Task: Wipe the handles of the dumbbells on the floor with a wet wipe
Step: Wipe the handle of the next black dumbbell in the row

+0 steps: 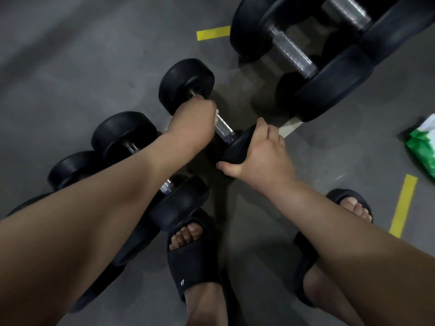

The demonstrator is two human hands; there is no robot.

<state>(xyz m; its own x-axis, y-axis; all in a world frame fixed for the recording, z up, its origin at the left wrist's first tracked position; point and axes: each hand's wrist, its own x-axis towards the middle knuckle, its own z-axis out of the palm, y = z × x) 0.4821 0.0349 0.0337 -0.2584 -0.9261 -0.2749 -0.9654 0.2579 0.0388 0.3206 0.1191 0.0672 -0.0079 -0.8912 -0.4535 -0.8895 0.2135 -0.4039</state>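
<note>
The grey floor point(70, 55) carries a row of small black dumbbells point(122, 135) at the left and a middle dumbbell point(186, 83) beside them. Large dumbbells point(329, 83) lie at the top right. Yellow tape strips point(213, 33) are stuck to it, a green-and-white packet point(423, 149) lies at the right edge, and black slides point(193, 262) stand near the bottom.

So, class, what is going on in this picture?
A person is wiping a dumbbell on the floor. The left hand grips its handle near the far head, with a bit of white wipe showing beside it. The right hand holds the near head steady. A green pack lies off to the right.
</note>
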